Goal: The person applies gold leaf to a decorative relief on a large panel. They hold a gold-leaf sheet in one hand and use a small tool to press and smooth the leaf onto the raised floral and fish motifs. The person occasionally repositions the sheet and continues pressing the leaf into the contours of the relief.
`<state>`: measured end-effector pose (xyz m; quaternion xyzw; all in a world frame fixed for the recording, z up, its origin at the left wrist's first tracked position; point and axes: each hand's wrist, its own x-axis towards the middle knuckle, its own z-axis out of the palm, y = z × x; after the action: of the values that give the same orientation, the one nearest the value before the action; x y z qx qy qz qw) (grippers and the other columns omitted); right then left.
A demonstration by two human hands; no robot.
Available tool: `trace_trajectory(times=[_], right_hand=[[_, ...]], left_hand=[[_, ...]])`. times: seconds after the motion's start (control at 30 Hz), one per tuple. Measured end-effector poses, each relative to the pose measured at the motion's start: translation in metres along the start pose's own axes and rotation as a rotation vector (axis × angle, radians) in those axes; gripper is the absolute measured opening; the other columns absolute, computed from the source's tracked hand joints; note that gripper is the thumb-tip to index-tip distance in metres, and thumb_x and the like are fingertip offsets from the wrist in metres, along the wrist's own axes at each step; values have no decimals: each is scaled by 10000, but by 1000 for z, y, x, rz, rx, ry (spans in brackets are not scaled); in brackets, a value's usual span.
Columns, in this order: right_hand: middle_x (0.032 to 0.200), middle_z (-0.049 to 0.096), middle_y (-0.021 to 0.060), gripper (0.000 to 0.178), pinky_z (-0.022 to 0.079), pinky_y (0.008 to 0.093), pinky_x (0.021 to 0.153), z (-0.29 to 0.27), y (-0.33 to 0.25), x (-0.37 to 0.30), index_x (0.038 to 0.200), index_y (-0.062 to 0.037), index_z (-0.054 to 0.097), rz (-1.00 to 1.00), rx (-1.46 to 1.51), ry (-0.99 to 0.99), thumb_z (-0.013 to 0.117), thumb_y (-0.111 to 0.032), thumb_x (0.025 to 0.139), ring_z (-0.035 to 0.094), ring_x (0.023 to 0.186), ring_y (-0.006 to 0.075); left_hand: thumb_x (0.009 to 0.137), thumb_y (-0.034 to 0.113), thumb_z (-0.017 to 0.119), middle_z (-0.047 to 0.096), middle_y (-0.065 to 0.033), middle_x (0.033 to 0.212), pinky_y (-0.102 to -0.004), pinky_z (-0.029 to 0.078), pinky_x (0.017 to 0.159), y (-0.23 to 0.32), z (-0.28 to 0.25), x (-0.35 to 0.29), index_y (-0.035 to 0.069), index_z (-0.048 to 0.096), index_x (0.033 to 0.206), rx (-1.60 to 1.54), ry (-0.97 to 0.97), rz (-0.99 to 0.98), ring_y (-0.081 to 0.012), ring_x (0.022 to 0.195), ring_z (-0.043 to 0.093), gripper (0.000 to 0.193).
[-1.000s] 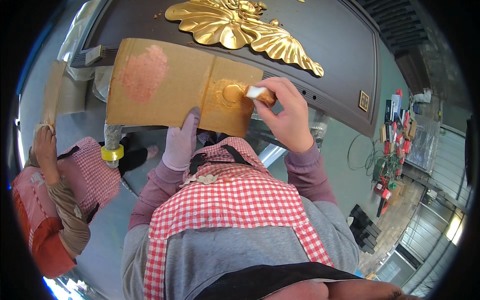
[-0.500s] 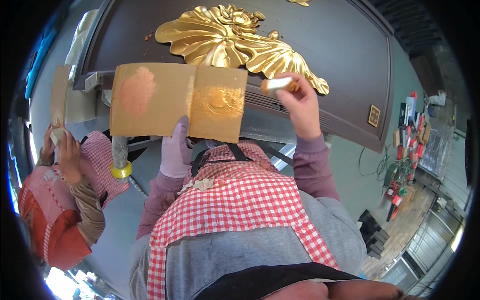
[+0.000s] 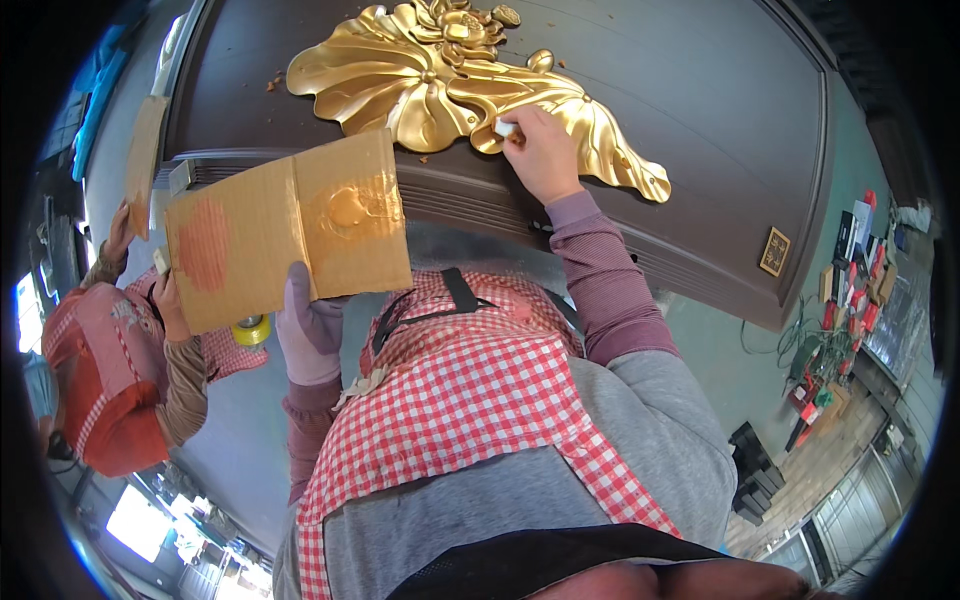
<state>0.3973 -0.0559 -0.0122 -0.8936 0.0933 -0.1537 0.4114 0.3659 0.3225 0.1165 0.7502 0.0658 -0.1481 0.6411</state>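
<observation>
Right hand pinches a small white applicator, its tip touching the gold leaf-shaped ornament directly under the fingers; left hand, in a pale glove, grips from below the lower edge of a folded cardboard palette carrying a wet gold paint puddle above the thumb and a reddish patch further left. The ornament lies on a dark brown panelled door beyond both hands. Left of the left hand a co-worker in a red checked apron holds another cardboard piece; a yellow tape roll sits just beside the glove, with grey workshop floor below.
</observation>
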Motion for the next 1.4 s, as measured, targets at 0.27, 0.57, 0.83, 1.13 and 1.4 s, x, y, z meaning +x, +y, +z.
trace_trajectory(times=[0.27,0.57,0.83,1.13,1.4], right_hand=[[1070,734,109,302,593,356,875,-1,-4,-3,1145,-53,713,138,237,-30,767,-14,850,734,975,279],[1034,710,113,257,581,413,846,19,-14,-8,1061,-84,713,-20,105,10,787,-46,819,704,970,336],[1051,724,109,262,592,398,859,15,-5,-10,1085,-71,723,69,37,77,798,-43,835,717,980,320],[1016,698,114,273,584,419,859,12,-2,-3,1071,-67,703,10,-46,73,788,-29,814,700,964,329],[1026,700,110,238,575,452,855,12,-5,9,1049,-98,704,-97,-115,-2,769,-70,821,690,996,349]], left_hand=[[1168,401,517,650,-158,1391,-407,605,967,13,18,11,-27,526,1455,-142,-15,-86,-249,1187,700,516],[1146,125,565,775,-143,1053,-322,649,690,-1,-1,36,-16,590,1389,-163,-32,-75,-200,764,763,282],[1162,331,514,649,-179,1384,-440,629,961,2,-9,43,-52,491,1488,-88,-91,-94,-294,1194,698,504],[1174,390,494,645,-180,1401,-435,639,1002,-1,-15,45,-70,500,1456,-16,-85,-73,-301,1248,703,539],[991,12,751,770,-159,1110,-361,644,772,-6,-7,44,30,590,1419,552,-21,426,-310,949,793,457]])
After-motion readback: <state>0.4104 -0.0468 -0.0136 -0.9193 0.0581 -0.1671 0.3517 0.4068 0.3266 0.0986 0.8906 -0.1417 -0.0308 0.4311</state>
